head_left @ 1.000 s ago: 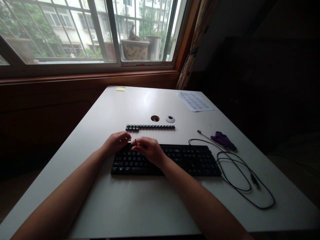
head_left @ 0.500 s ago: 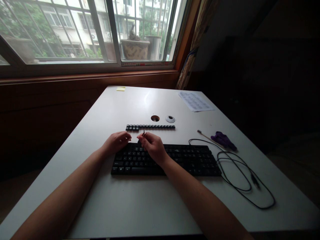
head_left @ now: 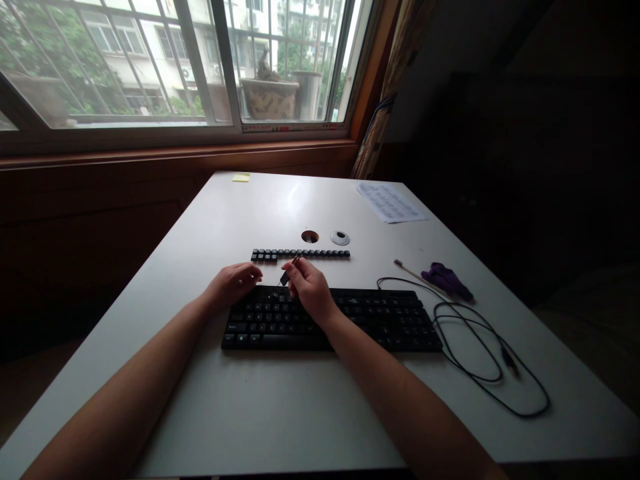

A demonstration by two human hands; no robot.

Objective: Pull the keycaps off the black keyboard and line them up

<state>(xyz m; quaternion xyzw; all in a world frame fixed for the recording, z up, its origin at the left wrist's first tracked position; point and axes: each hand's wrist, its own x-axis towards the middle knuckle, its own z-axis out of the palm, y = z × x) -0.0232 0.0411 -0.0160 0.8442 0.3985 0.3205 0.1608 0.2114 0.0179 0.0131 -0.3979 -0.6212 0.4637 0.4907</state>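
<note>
A black keyboard [head_left: 305, 340] lies on the white table in front of me. My right hand [head_left: 313, 287] is closed on a keycap puller [head_left: 285, 278], a small dark tool with thin wires, held over the keyboard's upper left part. The wires point down and left towards the top rows of keys. My left hand [head_left: 234, 283] rests at the keyboard's upper left corner, its fingers loosely bent and apart, with nothing seen in them. Behind the hands, loose black keycaps [head_left: 310, 253] stand in a long row, with a shorter row in front at the left.
A cable [head_left: 495, 380] coils on the table [head_left: 240, 413] at the right. Near it lie a purple cloth [head_left: 447, 280] and a thin brush [head_left: 413, 272]. Further back are a cable hole [head_left: 310, 237], its round cover [head_left: 341, 238], printed sheets [head_left: 390, 203] and a yellow note [head_left: 241, 177].
My right hand has shifted slightly right and turned, so the keycap puller's dark body and wires now show. My left hand stays where it was.
</note>
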